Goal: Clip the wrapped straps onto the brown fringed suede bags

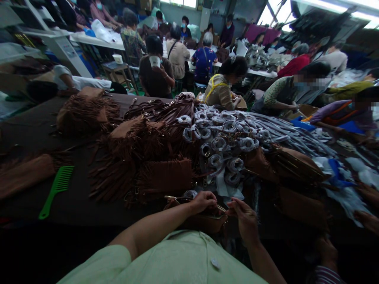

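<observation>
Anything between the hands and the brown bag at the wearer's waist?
Nothing visible: the left hand and right hand are both at the top of the brown bag. The wrapped straps lie beyond it, not in between.

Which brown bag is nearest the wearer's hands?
The bag just beyond the pale green shirt, with the left hand and right hand at its opening. The other brown bags lie farther off on the table, apart from both hands.

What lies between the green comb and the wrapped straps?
The head view shows dark cloth beside the comb, then brown fringed pieces toward the straps.
</observation>
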A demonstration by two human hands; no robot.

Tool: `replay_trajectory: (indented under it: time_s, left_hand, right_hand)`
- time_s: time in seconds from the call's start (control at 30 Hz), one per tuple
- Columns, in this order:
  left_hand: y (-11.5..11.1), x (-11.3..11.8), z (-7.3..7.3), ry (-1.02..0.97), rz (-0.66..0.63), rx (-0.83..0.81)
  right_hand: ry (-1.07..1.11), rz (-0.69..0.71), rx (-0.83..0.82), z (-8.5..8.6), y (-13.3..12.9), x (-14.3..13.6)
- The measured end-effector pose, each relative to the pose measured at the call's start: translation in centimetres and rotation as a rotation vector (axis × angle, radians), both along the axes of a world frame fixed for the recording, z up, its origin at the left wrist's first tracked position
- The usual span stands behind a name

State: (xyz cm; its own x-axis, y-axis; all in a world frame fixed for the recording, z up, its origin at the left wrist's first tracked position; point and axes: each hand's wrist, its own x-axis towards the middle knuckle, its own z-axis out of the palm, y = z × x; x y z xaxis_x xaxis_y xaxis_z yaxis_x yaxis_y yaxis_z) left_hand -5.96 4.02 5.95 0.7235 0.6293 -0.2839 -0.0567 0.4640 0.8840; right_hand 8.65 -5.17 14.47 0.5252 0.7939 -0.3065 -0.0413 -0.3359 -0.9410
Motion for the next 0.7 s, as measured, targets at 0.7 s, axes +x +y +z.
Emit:
replay_trajectory:
  time_s: [0.7]
  left_hand:
    - [-1.7, -0.7, 0.6, -0.085, 0.003, -0.148]
  right_hand:
    - [-0.271, 0.373, -0.177, -3.1, -0.5, -0.7]
